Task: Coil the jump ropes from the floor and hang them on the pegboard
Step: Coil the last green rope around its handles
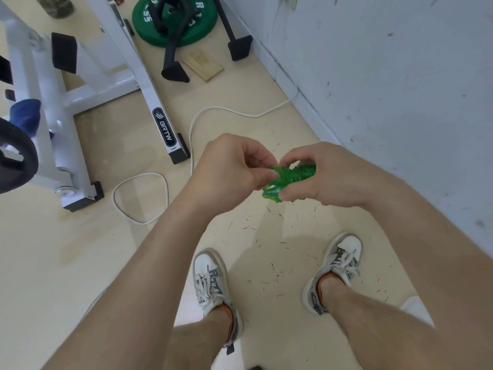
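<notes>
A green translucent jump rope [289, 175] is wound into a tight small bundle held at waist height between both hands. My right hand [322, 174] grips the bundle, fingers curled over its top and thumb under it. My left hand [229, 169] pinches a loop at the bundle's left end. A white rope [192, 134] lies on the beige floor, running from the wall past the bench foot into a loop on the left. No pegboard is in view.
A white weight bench frame [80, 97] stands at the left. A green weight plate [174, 21] with black stand legs and a small wooden board [203, 64] lie beyond. A scuffed white wall [400, 76] runs along the right. My two sneakers stand below.
</notes>
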Demonstrator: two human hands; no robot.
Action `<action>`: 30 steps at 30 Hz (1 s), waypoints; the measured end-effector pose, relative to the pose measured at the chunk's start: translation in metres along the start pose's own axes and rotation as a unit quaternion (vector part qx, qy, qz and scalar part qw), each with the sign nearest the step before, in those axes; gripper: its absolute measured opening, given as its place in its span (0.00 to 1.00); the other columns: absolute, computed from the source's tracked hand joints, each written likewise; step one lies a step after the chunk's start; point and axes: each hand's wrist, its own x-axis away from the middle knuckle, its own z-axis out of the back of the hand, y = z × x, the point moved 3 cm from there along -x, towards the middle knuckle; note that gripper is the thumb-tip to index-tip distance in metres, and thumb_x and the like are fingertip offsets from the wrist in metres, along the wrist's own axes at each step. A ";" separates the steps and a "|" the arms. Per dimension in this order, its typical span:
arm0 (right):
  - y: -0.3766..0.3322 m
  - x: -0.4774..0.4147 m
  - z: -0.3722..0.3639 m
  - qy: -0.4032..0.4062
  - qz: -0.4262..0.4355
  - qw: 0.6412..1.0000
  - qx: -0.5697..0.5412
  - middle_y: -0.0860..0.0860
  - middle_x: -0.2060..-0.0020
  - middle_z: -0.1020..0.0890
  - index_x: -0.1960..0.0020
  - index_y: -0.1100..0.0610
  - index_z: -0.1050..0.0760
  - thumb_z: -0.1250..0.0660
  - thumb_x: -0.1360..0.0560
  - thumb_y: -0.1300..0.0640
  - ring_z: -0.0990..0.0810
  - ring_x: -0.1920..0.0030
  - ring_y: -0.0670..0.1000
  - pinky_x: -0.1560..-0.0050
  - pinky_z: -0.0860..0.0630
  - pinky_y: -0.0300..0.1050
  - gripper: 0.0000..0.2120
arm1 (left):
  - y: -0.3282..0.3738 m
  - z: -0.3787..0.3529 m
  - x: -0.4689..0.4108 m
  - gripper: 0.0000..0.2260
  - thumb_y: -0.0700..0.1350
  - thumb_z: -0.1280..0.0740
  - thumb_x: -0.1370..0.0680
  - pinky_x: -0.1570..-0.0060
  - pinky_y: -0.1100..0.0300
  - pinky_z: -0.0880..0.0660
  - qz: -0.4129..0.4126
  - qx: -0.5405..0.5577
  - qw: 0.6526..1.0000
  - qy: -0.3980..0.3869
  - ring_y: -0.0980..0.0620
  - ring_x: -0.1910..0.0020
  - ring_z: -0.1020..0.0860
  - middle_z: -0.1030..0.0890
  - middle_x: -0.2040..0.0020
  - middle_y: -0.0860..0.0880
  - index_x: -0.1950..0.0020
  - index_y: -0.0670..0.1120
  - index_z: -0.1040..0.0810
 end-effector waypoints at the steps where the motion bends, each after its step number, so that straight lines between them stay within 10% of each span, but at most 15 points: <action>1: 0.001 0.000 0.000 -0.002 -0.006 1.000 -0.014 0.45 0.59 0.21 0.50 0.43 0.21 0.22 0.36 0.48 0.22 0.60 0.48 0.64 0.26 0.43 0.16 | 0.000 -0.001 -0.001 0.06 0.35 0.25 0.30 0.60 0.48 0.20 -0.007 -0.004 1.000 0.002 0.48 0.66 0.18 0.17 0.67 0.47 0.62 0.46 0.17; 13: 0.002 0.003 0.001 -0.024 -0.024 0.997 -0.063 0.49 0.55 0.20 0.50 0.44 0.21 0.22 0.36 0.49 0.21 0.59 0.51 0.66 0.23 0.42 0.15 | 0.000 -0.003 -0.001 0.10 0.34 0.26 0.30 0.56 0.56 0.21 -0.053 -0.062 0.997 -0.010 0.54 0.64 0.19 0.18 0.66 0.53 0.62 0.50 0.19; 19: 0.007 0.000 0.000 0.008 -0.031 0.998 -0.045 0.48 0.54 0.20 0.53 0.44 0.21 0.21 0.38 0.49 0.22 0.61 0.51 0.65 0.25 0.45 0.16 | -0.003 -0.006 -0.003 0.07 0.38 0.25 0.29 0.65 0.75 0.29 -0.042 -0.149 0.987 -0.035 0.63 0.63 0.21 0.18 0.64 0.58 0.58 0.51 0.17; 25: -0.002 0.001 -0.004 0.014 -0.012 0.998 -0.059 0.48 0.57 0.20 0.52 0.44 0.20 0.21 0.38 0.48 0.23 0.62 0.49 0.65 0.27 0.44 0.16 | 0.006 -0.009 0.000 0.07 0.38 0.28 0.28 0.59 0.61 0.24 -0.122 -0.230 0.965 0.033 0.57 0.62 0.22 0.20 0.64 0.57 0.56 0.50 0.18; 30: 0.002 0.003 -0.002 0.018 -0.015 0.998 -0.066 0.49 0.57 0.19 0.53 0.44 0.20 0.21 0.37 0.50 0.22 0.62 0.50 0.64 0.26 0.46 0.15 | -0.006 -0.007 -0.006 0.09 0.41 0.24 0.31 0.66 0.74 0.31 -0.017 -0.143 0.990 -0.006 0.64 0.65 0.25 0.22 0.66 0.58 0.65 0.55 0.19</action>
